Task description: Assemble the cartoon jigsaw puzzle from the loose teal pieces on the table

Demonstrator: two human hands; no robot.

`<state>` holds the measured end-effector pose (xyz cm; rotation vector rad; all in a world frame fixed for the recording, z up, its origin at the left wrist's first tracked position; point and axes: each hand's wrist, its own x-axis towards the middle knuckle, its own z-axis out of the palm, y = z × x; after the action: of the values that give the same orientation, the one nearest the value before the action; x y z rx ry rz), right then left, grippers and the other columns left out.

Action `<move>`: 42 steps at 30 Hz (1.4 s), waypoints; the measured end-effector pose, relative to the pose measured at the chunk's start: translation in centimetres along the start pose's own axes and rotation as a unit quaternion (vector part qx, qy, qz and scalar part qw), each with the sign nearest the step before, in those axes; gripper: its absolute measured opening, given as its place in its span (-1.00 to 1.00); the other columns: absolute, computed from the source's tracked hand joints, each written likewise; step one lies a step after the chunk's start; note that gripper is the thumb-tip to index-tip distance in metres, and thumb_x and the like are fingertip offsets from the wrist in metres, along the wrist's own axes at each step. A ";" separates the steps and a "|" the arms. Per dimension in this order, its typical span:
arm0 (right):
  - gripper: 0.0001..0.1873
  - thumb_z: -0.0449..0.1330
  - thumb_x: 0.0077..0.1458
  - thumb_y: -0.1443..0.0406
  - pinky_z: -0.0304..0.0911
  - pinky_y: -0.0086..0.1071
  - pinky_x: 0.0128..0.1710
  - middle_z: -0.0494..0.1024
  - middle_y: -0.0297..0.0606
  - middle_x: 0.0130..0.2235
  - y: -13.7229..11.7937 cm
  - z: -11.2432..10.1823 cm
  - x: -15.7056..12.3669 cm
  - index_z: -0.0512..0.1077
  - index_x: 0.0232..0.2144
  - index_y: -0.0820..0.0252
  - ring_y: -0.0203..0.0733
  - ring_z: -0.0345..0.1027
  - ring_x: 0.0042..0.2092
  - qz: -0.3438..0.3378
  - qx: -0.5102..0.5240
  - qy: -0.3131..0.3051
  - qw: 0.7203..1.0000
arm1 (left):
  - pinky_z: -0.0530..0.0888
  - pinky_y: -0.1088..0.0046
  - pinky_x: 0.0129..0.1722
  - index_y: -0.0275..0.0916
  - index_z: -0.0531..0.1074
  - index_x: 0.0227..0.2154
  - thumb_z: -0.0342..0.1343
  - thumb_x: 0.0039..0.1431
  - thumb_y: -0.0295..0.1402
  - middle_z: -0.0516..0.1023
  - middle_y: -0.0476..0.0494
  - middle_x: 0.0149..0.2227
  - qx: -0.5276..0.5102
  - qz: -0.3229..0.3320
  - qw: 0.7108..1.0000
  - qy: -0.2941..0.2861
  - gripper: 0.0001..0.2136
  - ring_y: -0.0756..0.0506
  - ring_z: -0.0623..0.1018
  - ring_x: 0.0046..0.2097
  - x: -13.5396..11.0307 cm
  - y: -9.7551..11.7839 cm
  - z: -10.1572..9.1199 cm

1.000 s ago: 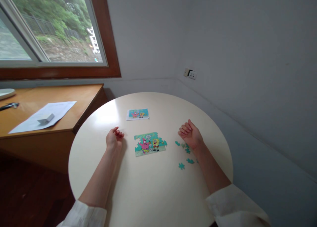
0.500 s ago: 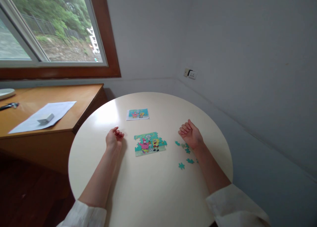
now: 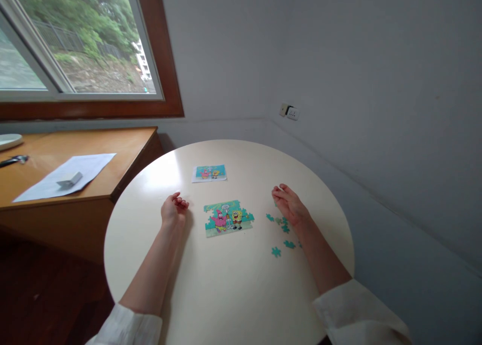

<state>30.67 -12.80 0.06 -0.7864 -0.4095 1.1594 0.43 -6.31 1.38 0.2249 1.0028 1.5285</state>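
Observation:
A partly assembled cartoon jigsaw puzzle (image 3: 228,218) lies flat on the round table, with uneven edges at its left and upper right. To its left, my left hand (image 3: 174,209) rests on the tabletop, loosely curled with thumb apart and nothing visible in it. On the other side, my right hand (image 3: 289,204) is bent with its fingers drawn together. A sliver of green at its fingertips looks like a puzzle piece, mostly hidden. Loose teal puzzle pieces (image 3: 276,252) lie below and beside that hand, some partly covered by the wrist.
Behind the puzzle lies a printed picture sheet (image 3: 210,174) of the same scene. The round white table (image 3: 226,295) stands near the wall. At left, a wooden desk (image 3: 124,139) carries a paper sheet (image 3: 90,165), a small white block (image 3: 70,180) and a dark-handled tool (image 3: 14,160).
My right hand has turned, its curled fingers straightening and coming together, and a bit of green now shows beneath them. My left hand and the puzzle have stayed put.

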 end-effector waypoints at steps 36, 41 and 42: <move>-0.66 0.26 -0.33 0.59 0.39 -0.66 -0.39 0.30 -0.48 -0.56 -0.4 0.1 0.2 0.21 -0.65 0.17 -0.47 0.31 -0.45 -0.053 0.033 0.018 0.998 | 0.20 0.63 -0.67 -0.29 0.25 -0.58 -0.06 -0.10 -0.60 0.13 0.10 -0.73 0.000 -0.004 1.000 0.000 -0.90 0.11 0.18 -0.69 0.2 -0.1 -0.1; -0.73 0.30 -0.27 0.51 0.47 -0.40 -0.17 0.40 -0.31 -0.43 -0.3 -0.2 0.2 0.29 -0.53 0.19 -0.27 0.41 -0.28 -0.014 0.049 0.028 0.998 | 0.20 0.63 -0.68 -0.29 0.26 -0.56 -0.03 -0.09 -0.58 0.14 0.11 -0.73 -0.007 0.000 1.000 -0.003 -0.91 0.12 0.19 -0.69 0.4 -0.2 -0.2; -0.75 0.29 -0.25 0.49 0.47 -0.32 -0.15 0.42 -0.27 -0.40 -0.3 -0.3 0.3 0.30 -0.50 0.19 -0.22 0.42 -0.24 -0.008 0.051 0.021 0.998 | 0.21 0.63 -0.68 -0.29 0.26 -0.56 -0.02 -0.09 -0.58 0.14 0.11 -0.73 -0.009 0.000 1.000 -0.003 -0.92 0.12 0.19 -0.70 0.4 -0.2 -0.3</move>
<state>31.17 -12.72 0.09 -0.7169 -0.3194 1.1390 0.32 -6.08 0.90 0.2180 0.9840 1.5353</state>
